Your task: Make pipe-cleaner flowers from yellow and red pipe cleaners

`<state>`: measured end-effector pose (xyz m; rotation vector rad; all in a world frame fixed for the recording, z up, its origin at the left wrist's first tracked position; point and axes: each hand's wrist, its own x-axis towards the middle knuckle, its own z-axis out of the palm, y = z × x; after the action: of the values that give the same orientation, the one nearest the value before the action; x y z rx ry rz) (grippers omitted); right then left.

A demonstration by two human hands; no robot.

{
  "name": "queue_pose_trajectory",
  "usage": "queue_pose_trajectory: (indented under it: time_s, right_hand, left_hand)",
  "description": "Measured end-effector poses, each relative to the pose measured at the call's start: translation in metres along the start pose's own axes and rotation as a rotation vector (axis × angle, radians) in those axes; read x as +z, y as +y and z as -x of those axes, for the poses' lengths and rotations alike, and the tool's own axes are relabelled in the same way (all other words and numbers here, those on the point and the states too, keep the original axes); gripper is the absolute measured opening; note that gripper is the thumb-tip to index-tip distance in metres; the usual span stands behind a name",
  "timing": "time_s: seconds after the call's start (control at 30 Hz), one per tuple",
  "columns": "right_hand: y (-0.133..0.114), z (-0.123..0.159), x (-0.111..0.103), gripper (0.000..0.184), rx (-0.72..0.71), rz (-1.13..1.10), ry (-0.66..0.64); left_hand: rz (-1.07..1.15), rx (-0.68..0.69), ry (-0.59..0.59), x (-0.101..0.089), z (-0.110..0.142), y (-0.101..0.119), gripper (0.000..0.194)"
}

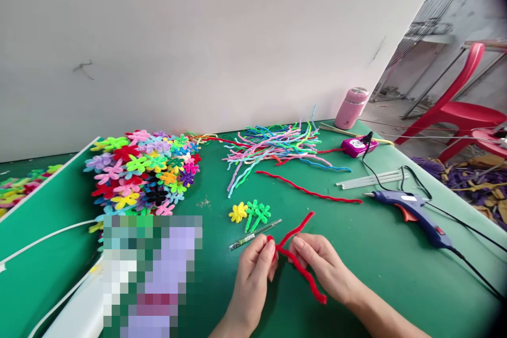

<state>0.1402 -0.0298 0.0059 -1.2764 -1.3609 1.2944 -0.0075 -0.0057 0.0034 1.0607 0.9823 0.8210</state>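
A fuzzy red pipe cleaner [307,274] is bent and crossed between my hands, with one end pointing up and the other down to the right. My left hand [255,269] pinches it at the left, by the crossing. My right hand [319,261] has thumb and fingers closed at its lower strand, just right of the crossing. Beyond my hands lie a yellow pipe-cleaner flower [238,213] and green leaf-like pieces [259,214]. A slim pen-like tool [253,236] lies close to my left hand. Another red pipe cleaner [309,188] is stretched across the table.
Loose coloured pipe cleaners [277,145] are heaped at the back. Many fuzzy flowers [137,174] are piled at left. A blue glue gun [412,211] with its cord, clear glue sticks [370,179], a purple power socket [358,146] and a pink flask [351,108] are at right.
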Motion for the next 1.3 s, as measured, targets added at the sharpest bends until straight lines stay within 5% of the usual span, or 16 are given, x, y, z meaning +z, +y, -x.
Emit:
queue_pose_trajectory:
  time_s: [0.13, 0.23, 0.4, 0.67, 0.97, 1.03, 1.17, 1.3]
  right_hand:
    - [0.007, 0.001, -0.005, 0.01, -0.32, 0.374, 0.198]
    - [0.006, 0.001, -0.005, 0.024, -0.542, 0.637, 0.253]
    - [0.001, 0.001, -0.005, 0.012, -0.556, 0.826, 0.193]
    - [0.0, 0.001, -0.002, 0.018, -0.386, 0.489, 0.097]
    - [0.006, -0.004, 0.012, 0.039, 0.392, -0.656, -0.004]
    - [0.006, -0.005, 0.013, 0.039, 0.398, -0.716, -0.024]
    - [0.0, -0.005, 0.011, 0.034, 0.192, -0.529, -0.009]
    - [-0.009, -0.003, 0.008, 0.04, 0.046, -0.441, -0.12]
  left_hand:
    - [0.03, 0.012, 0.072, -0.001, -0.004, 0.002, 0.032]
    - [-0.041, -0.006, 0.05, 0.0, -0.004, 0.004, 0.034]
    - [-0.176, 0.008, -0.059, 0.0, -0.002, 0.006, 0.036]
    - [-0.225, 0.01, -0.162, 0.002, 0.0, 0.011, 0.035]
    - [-0.466, 0.329, -0.074, 0.001, 0.005, 0.014, 0.018]
    - [-0.442, 0.294, -0.076, -0.001, 0.003, 0.012, 0.02]
    - [-0.175, 0.034, -0.13, -0.002, -0.002, 0.009, 0.03]
    - [0.13, -0.071, -0.123, -0.002, -0.004, 0.005, 0.034]
